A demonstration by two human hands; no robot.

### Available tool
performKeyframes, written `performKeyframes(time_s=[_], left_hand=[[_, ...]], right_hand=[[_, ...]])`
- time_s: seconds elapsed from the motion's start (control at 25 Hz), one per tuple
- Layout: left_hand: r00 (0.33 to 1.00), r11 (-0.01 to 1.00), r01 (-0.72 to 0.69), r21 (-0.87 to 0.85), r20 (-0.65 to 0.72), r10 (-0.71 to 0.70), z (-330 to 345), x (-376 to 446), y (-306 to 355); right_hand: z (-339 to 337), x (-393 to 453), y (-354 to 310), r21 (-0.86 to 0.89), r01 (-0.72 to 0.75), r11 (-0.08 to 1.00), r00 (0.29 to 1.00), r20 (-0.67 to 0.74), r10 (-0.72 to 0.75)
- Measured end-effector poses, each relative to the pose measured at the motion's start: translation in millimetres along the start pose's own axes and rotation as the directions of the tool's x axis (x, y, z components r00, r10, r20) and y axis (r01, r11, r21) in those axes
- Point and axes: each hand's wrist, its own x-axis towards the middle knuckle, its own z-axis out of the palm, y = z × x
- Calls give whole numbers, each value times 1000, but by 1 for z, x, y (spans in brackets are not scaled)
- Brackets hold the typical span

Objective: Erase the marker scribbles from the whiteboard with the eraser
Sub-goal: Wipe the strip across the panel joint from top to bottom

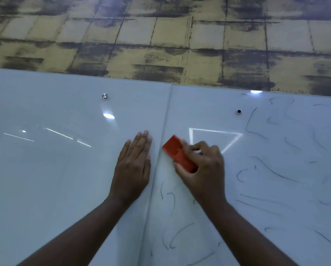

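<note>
Whiteboard (45, 179) of two glossy panels meeting at a seam (161, 150) that ran from near to far. The left panel was free of marks and carried a metal stud (104, 96) toward its far edge, with ceiling lights reflected as bright spots and streaks. The left hand (134, 167) lay flat on the left panel just beside the seam, palm down, fingers straight and together, holding nothing. Immediately right of the seam, the right hand (203, 169) was closed around the near end of a red eraser (178, 153), which was pressed to the right panel, tilted, its far end pointing far-left; eraser and fingers were motion-blurred. A reflected bright triangle (214, 137) showed just beyond this hand. Dark scribbles (272, 169) covered the right panel to the right of the hand and near its wrist. A dark stud (239, 111) sat toward the far edge. Beyond the board, a wall (160, 35) of yellow-and-dark blocks.
</note>
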Motion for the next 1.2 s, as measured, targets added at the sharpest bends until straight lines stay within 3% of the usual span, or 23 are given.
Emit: performKeyframes(time_s=[0.16, 0.24, 0.48, 0.68, 0.88, 1.04, 1.12, 1.2], left_hand=[[999, 1000, -12, -4, 48, 12, -6, -13, -2], [999, 1000, -17, -3, 49, 17, -9, -20, -2], [999, 1000, -24, 6, 44, 24, -13, -31, 0], [998, 999, -25, 25, 52, 23, -15, -34, 1], [997, 1000, -3, 18, 78, 2, -17, -35, 2], [996, 1000, 8, 19, 87, -10, -18, -43, 4], [996, 1000, 16, 16, 87, -18, -20, -49, 5], [996, 999, 26, 18, 88, -28, -22, -55, 5]], right_hand=[[-8, -23, 0, -43, 137, 990, 987, 84, -134], [-22, -16, 15, -96, 135, 986, 988, 86, -127], [-71, -7, 66, -150, -177, 973, 983, -77, 167], [-57, -24, 51, -124, -282, 951, 951, -171, 259], [-19, -63, -11, -87, -27, 996, 999, 43, 31], [-24, -97, -21, -107, 196, 975, 967, 186, -174], [-35, -88, -7, -168, 198, 966, 970, 174, -169], [-48, -77, 14, -213, 93, 973, 994, 74, -79]])
